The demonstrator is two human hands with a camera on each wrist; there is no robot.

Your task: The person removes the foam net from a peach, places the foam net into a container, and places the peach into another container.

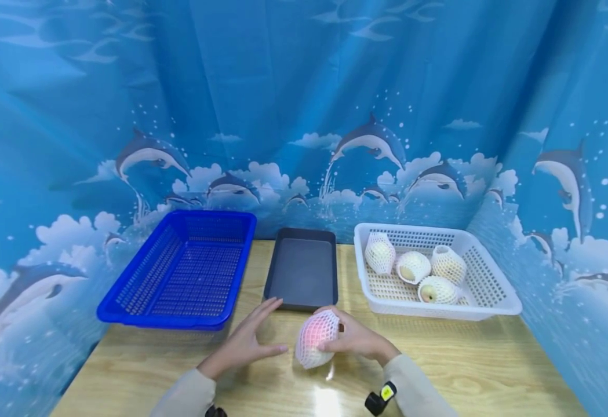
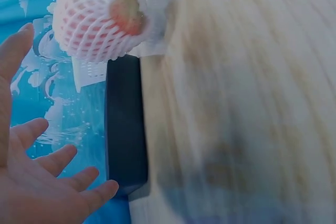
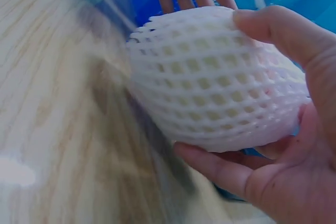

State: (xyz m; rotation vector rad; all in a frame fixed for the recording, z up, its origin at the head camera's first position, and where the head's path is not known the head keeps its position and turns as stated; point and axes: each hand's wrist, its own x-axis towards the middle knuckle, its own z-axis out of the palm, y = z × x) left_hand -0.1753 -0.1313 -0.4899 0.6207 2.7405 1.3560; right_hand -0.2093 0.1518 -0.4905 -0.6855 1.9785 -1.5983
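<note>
In the head view my right hand (image 1: 358, 339) grips a pink-and-pale-yellow fruit (image 1: 316, 337) wrapped in a white foam net, above the front of the table. From the right wrist, its thumb lies on top of the net (image 3: 210, 85) and fingers curl underneath. A red patch of the fruit (image 2: 127, 14) shows through the net's end in the left wrist view. My left hand (image 1: 248, 343) holds nothing, its fingers spread and palm facing the fruit. Those fingers overlap the near left corner of a dark grey rectangular tray (image 1: 305, 269).
A blue perforated basket (image 1: 175, 317) stands at the left. On the right, a white perforated basket (image 1: 491, 289) holds several pale fruits (image 1: 413, 267) in foam nets. The wooden table (image 1: 470, 365) backs onto a blue dolphin-print curtain (image 1: 283, 116).
</note>
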